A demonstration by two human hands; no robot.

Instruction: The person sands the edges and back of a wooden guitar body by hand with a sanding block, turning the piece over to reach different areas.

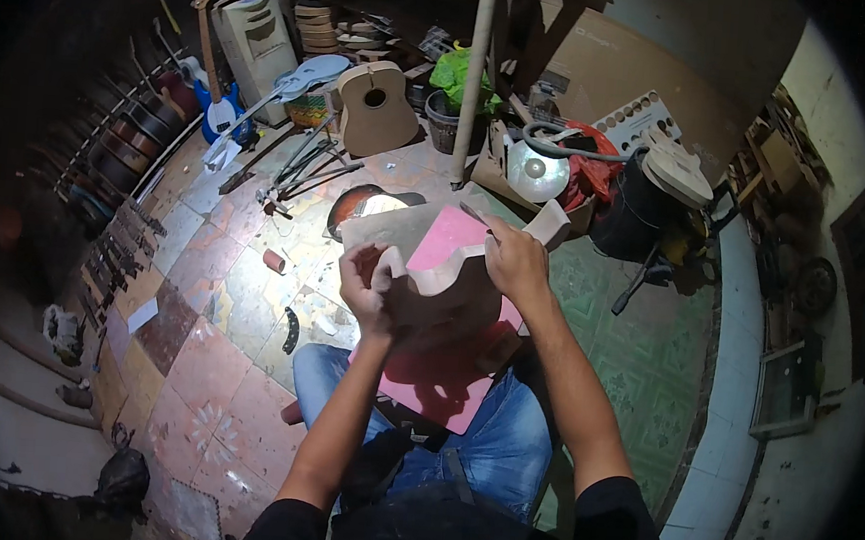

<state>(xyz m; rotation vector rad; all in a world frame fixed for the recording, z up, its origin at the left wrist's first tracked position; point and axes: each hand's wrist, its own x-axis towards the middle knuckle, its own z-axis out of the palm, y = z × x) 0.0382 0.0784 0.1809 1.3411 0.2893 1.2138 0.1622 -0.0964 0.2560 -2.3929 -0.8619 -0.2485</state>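
Observation:
An unfinished wooden guitar body (pixel 457 277) with a curved cutaway stands on edge over my lap, resting on a pink board (pixel 442 376). My left hand (pixel 366 287) grips its near left horn. At the top of the body, my right hand (pixel 514 259) pinches a small dark tool (pixel 475 213) against the wood. My knees in blue jeans (pixel 500 445) sit under the board.
Tiled floor (pixel 216 355) at left holds a small roll (pixel 274 260), clamps (pixel 309 166) and scraps. An unpainted acoustic guitar (pixel 375 111), a blue guitar (pixel 218 105), a pole (pixel 474 77), a black bucket (pixel 637 214) and a row of guitar necks (pixel 117 258) surround me.

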